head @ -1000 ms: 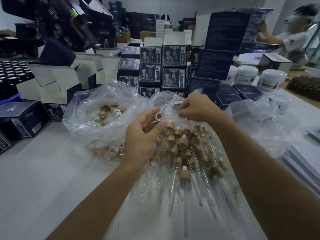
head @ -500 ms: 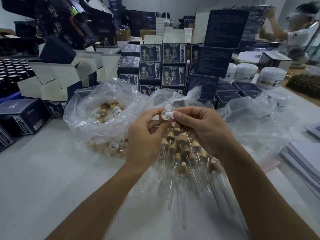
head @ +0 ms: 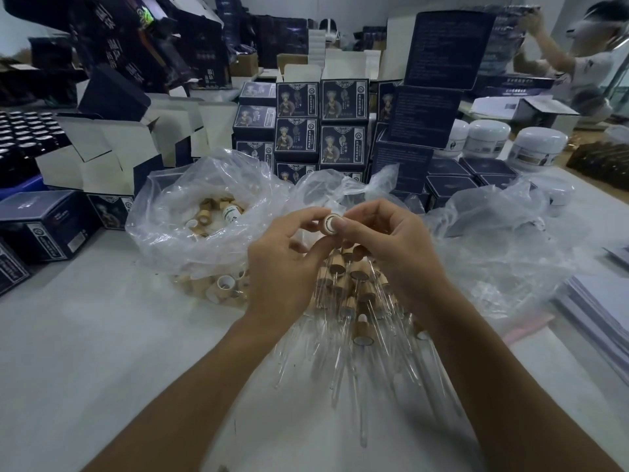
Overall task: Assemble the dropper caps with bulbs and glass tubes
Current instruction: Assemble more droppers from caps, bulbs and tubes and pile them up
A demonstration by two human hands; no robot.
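Note:
My left hand (head: pixel 282 264) pinches a wooden-look dropper cap (head: pixel 329 223) with a white inside, its open end turned to me. My right hand (head: pixel 391 247) meets it from the right, thumb pressed over the cap's mouth; the white bulb is hidden under that thumb. Below both hands lies a heap of assembled droppers (head: pixel 357 294) with glass tubes fanning toward me. A clear bag (head: pixel 204 206) at the left holds loose caps, and more caps (head: pixel 221 287) lie spilled in front of it.
Stacks of dark printed boxes (head: pixel 320 124) and open white cartons (head: pixel 102 151) line the back. White jars (head: pixel 537 144) stand at the right, crumpled clear plastic (head: pixel 503 240) beside them, paper sheets (head: pixel 599 308) at the right edge. Another person (head: pixel 578 63) works far right.
My right hand came back from the bag with a white bulb, brought it to the cap in my left hand, and now presses it into the cap's mouth.

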